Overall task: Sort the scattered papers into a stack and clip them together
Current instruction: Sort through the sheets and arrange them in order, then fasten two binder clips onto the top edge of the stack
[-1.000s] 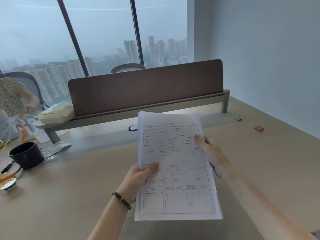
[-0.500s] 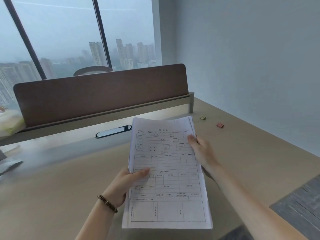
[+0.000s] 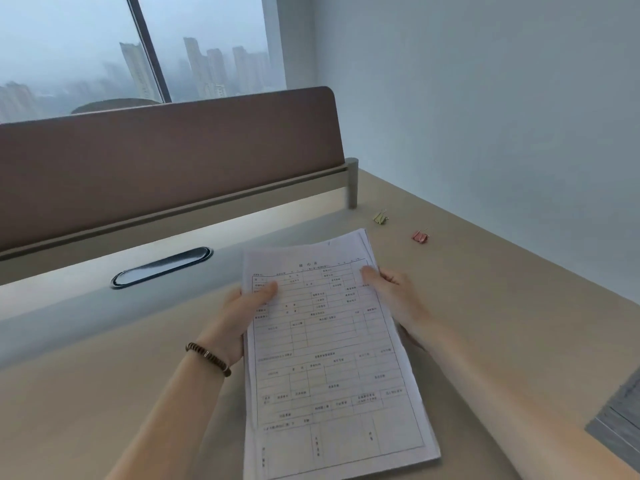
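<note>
Both hands [image 3: 239,317] [image 3: 398,299] round the paper stack [image 3: 329,358] above the desk [image 3: 104,393]

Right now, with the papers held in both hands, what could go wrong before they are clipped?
1. The stack looks uneven at its top edge; clipping now may leave sheets crooked.
2. Both clips lie beyond it; freeing the right hand leaves only the left hand holding, so sheets may slip.

Beige desk [image 3: 104,393], brown divider panel [image 3: 166,161], pale wall [image 3: 485,98], window [image 3: 69,46] onto hazy towers.
</note>
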Demonstrator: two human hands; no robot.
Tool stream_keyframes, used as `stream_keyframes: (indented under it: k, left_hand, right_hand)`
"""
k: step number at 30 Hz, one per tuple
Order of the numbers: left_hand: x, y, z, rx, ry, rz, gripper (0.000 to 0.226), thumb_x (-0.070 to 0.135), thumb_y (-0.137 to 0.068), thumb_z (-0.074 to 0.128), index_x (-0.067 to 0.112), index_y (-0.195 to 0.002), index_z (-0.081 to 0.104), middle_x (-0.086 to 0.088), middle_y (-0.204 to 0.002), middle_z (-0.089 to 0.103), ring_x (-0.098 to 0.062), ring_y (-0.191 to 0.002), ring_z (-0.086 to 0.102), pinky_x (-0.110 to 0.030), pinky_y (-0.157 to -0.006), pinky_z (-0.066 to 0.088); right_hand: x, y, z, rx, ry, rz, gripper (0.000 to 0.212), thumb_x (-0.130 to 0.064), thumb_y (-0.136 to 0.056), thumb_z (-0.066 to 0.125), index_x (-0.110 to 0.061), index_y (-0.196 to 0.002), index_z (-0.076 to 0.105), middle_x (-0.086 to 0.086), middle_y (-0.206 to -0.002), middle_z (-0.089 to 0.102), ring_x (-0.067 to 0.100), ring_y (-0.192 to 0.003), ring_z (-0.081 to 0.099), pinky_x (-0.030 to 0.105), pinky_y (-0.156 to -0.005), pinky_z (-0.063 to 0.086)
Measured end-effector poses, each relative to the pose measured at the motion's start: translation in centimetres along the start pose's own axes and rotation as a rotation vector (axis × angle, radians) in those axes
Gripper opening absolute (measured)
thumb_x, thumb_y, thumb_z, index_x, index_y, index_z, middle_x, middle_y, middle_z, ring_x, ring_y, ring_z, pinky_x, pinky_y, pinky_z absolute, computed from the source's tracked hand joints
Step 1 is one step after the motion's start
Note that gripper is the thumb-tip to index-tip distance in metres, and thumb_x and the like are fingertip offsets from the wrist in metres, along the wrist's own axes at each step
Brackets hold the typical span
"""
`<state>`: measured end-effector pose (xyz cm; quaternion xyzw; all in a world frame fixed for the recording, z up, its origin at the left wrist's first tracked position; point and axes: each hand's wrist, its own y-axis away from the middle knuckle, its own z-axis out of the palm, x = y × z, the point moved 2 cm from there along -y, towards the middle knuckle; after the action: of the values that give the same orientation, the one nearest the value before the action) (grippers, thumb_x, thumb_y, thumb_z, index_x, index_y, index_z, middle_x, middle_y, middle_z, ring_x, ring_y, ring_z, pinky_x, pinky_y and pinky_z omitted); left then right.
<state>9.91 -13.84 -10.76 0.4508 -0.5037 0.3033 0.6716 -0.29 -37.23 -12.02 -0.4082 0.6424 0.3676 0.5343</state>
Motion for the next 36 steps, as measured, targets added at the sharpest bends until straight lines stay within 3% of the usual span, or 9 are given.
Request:
stream_keyframes:
  k: [3, 5, 8, 13, 17, 20, 24, 29, 36]
  left_hand:
    - [0.0, -3.5, 1.6, 0.021, -0.009, -0.029, 0.019, 0.018, -0.096, 0.062, 0.004, -0.106, 0.070, -0.017, -0.100, 0.077, -0.034, -0.087, 0.075, -0.047, -0.075, 0.061]
    - [0.2, -5.3, 2.8, 0.010, -0.023, -0.049, 0.022, 0.019, -0.095, 0.063, 0.003, -0.108, 0.070, -0.018, -0.103, 0.077, -0.037, -0.094, 0.074, -0.048, -0.079, 0.060]
    - [0.7, -7.2, 4.2, -0.011, -0.060, -0.062, 0.025, 0.020, -0.093, 0.066, 0.001, -0.109, 0.071, -0.019, -0.103, 0.076, -0.038, -0.095, 0.073, -0.050, -0.080, 0.060]
    - [1.5, -9.0, 6.1, 0.009, -0.176, 0.002, 0.018, 0.021, -0.092, 0.067, 0.006, -0.098, 0.073, -0.013, -0.088, 0.079, -0.030, -0.078, 0.077, -0.043, -0.070, 0.062]
    - [0.3, -10.2, 6.4, 0.033, -0.237, 0.033, 0.025, 0.025, -0.090, 0.070, 0.002, -0.098, 0.073, -0.015, -0.088, 0.078, -0.036, -0.082, 0.076, -0.054, -0.080, 0.060]
    - [0.0, -11.2, 6.2, 0.025, -0.233, -0.001, 0.027, 0.025, -0.089, 0.070, -0.001, -0.098, 0.072, -0.017, -0.088, 0.078, -0.039, -0.083, 0.075, -0.057, -0.083, 0.059]
    - [0.4, -12.4, 6.3, -0.002, -0.245, 0.003, 0.026, 0.024, -0.089, 0.070, -0.001, -0.096, 0.072, -0.017, -0.086, 0.078, -0.037, -0.079, 0.076, -0.051, -0.078, 0.060]
    - [0.3, -13.1, 6.3, -0.001, -0.262, 0.070, 0.021, 0.021, -0.089, 0.069, 0.001, -0.092, 0.074, -0.014, -0.084, 0.079, -0.033, -0.076, 0.076, -0.045, -0.072, 0.062]
    - [0.1, -13.1, 6.4, -0.005, -0.326, 0.120, 0.017, 0.021, -0.090, 0.069, 0.005, -0.087, 0.074, -0.005, -0.075, 0.079, -0.021, -0.064, 0.076, -0.026, -0.051, 0.058]
  right_hand:
    - [0.4, -3.7, -1.7, -0.024, 0.025, 0.048, 0.032, -0.025, -0.103, 0.054, -0.001, -0.093, 0.075, -0.004, -0.084, 0.080, 0.009, -0.081, 0.076, 0.024, -0.079, 0.057]
    - [0.8, -6.1, -2.6, 0.025, 0.046, 0.047, 0.041, -0.034, -0.101, 0.054, 0.005, -0.095, 0.067, 0.011, -0.092, 0.077, 0.025, -0.088, 0.074, 0.034, -0.090, 0.055]
    - [0.5, -8.0, -3.3, 0.126, 0.114, -0.005, 0.043, -0.037, -0.105, 0.045, -0.010, -0.071, 0.045, 0.014, -0.073, 0.049, 0.025, -0.069, 0.050, 0.034, -0.064, 0.041]
    - [2.1, -10.3, -4.5, 0.142, 0.160, -0.005, 0.053, -0.062, -0.087, 0.040, -0.013, -0.067, 0.044, 0.016, -0.066, 0.043, 0.028, -0.059, 0.047, 0.044, -0.061, 0.037]
    - [2.4, -11.3, -5.1, 0.121, 0.190, 0.016, 0.044, -0.050, -0.091, 0.048, -0.019, -0.061, 0.037, 0.001, -0.059, 0.036, 0.019, -0.057, 0.035, 0.038, -0.058, 0.027]
    - [2.7, -12.8, -5.8, 0.141, 0.212, 0.015, 0.046, -0.047, -0.090, 0.052, -0.004, -0.075, 0.054, 0.000, -0.065, 0.051, 0.016, -0.062, 0.050, 0.036, -0.062, 0.036]
    - [2.9, -14.2, -6.5, 0.227, 0.192, -0.007, 0.024, -0.039, -0.096, 0.058, -0.021, -0.084, 0.069, -0.010, -0.067, 0.064, 0.007, -0.064, 0.058, 0.026, -0.063, 0.040]
    - [3.6, -14.5, -6.5, 0.298, 0.274, -0.036, 0.017, -0.035, -0.098, 0.058, -0.025, -0.087, 0.065, -0.014, -0.071, 0.061, 0.002, -0.065, 0.053, 0.020, -0.060, 0.037]
    - [3.6, -14.4, -9.0, 0.703, 0.443, -0.209, 0.017, -0.021, -0.096, 0.064, -0.017, -0.112, 0.068, -0.003, -0.110, 0.058, 0.009, -0.093, 0.056, 0.024, -0.091, 0.046]
